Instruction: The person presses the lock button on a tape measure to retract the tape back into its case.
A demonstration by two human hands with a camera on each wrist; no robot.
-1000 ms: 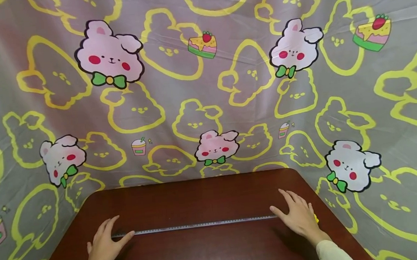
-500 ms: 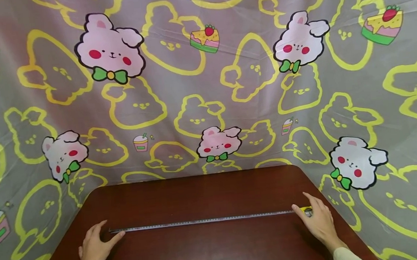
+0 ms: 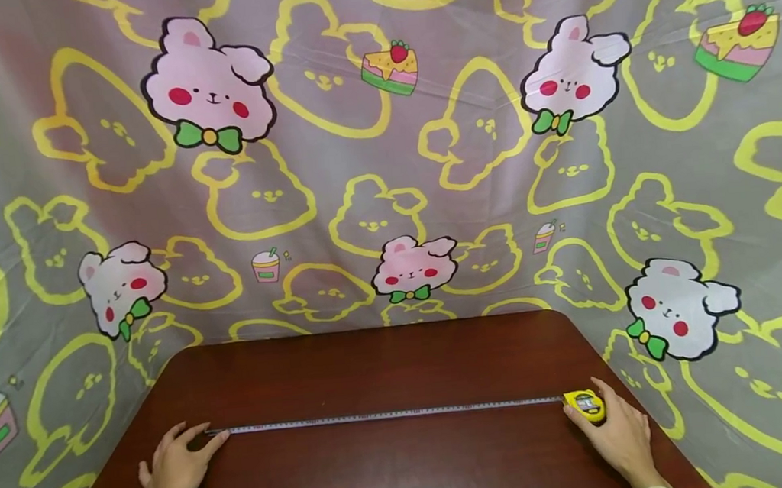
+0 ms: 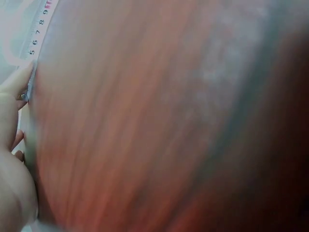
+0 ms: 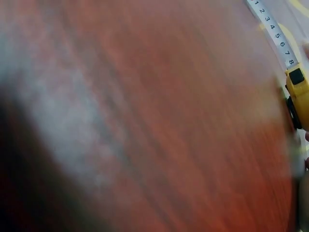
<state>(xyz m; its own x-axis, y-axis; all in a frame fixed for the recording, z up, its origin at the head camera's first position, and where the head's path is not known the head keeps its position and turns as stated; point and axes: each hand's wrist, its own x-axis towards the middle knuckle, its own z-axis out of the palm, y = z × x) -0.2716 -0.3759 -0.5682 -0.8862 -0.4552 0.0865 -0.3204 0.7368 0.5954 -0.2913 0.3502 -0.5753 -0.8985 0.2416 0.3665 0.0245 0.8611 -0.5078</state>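
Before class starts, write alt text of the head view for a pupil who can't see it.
A tape measure's blade stretches across a reddish-brown table, its end pinched in a person's left grip, its yellow case in the right grip. Behind hangs grey cloth with cartoon rabbits.

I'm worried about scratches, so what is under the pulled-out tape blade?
The brown table shows along both sides of the tape blade. The strip directly beneath is covered, so any scratches there cannot be seen.
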